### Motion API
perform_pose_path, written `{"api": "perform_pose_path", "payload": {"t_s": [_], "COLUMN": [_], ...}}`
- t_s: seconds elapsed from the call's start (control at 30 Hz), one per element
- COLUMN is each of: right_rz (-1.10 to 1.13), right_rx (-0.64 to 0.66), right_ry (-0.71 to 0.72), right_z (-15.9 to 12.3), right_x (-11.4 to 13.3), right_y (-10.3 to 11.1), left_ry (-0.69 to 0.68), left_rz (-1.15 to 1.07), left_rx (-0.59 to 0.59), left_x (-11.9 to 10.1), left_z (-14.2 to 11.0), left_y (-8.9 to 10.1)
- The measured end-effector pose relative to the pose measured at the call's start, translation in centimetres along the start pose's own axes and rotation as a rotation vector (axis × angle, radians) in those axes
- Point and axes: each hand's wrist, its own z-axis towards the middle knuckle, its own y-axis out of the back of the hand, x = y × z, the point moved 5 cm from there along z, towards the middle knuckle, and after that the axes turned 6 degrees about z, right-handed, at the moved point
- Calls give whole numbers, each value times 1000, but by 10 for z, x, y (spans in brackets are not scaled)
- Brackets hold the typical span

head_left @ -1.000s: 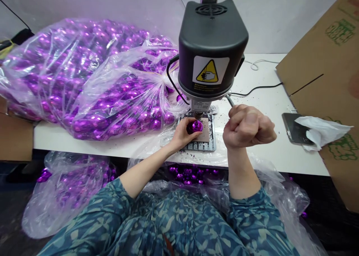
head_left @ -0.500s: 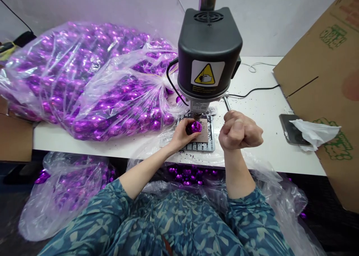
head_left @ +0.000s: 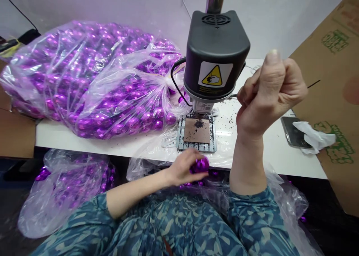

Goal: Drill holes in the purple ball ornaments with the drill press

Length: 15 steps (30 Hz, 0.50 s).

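Observation:
My left hand (head_left: 187,168) is closed round a shiny purple faceted ball (head_left: 202,164), just off the table's front edge above the open bag of similar balls (head_left: 193,184). My right hand (head_left: 270,95) is raised in a fist on the lever (head_left: 233,96) of the bench drill press (head_left: 217,54); most of the lever is hidden by the hand. Below the drill head, the square brown board (head_left: 193,134) lies on the slotted metal base (head_left: 211,147). Dark shavings surround a small hole in the board.
A large tied plastic bag of purple balls (head_left: 92,88) fills the table's left side. At the right, a phone (head_left: 291,132) lies partly under a white tissue (head_left: 319,136), beside a cardboard box (head_left: 333,99). Another plastic bag (head_left: 67,192) hangs low at the left.
My left hand has brought the purple ball off the board towards me, past the table edge. My right hand has risen with the lever. The board now shows uncovered.

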Motion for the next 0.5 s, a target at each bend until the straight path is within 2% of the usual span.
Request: {"api": "perform_pose_path", "payload": {"t_s": [0.1, 0.13, 0.2, 0.27, 0.4, 0.43, 0.5], "right_rz": [5, 1, -6, -26, -24, -8, 6], "right_rx": [12, 26, 52, 53, -10, -24, -41], "right_ry": [23, 20, 9, -7, -5, 2, 9], "right_z": [-3, -4, -5, -5, -6, -7, -7], "right_x": [0, 1, 3, 4, 5, 5, 5], "right_y": [1, 1, 0, 1, 4, 4, 4], "left_ry": [-196, -226, -238, -146, 260, 329, 379], "left_rz": [115, 146, 159, 161, 257, 265, 204], "left_rx": [199, 222, 192, 101, -121, -166, -189], "left_x": [-19, -18, -5, 25, 114, 135, 167], "left_z": [-33, -38, -36, -15, 65, 87, 126], "left_y": [-15, -16, -10, 8, 60, 69, 75]}}
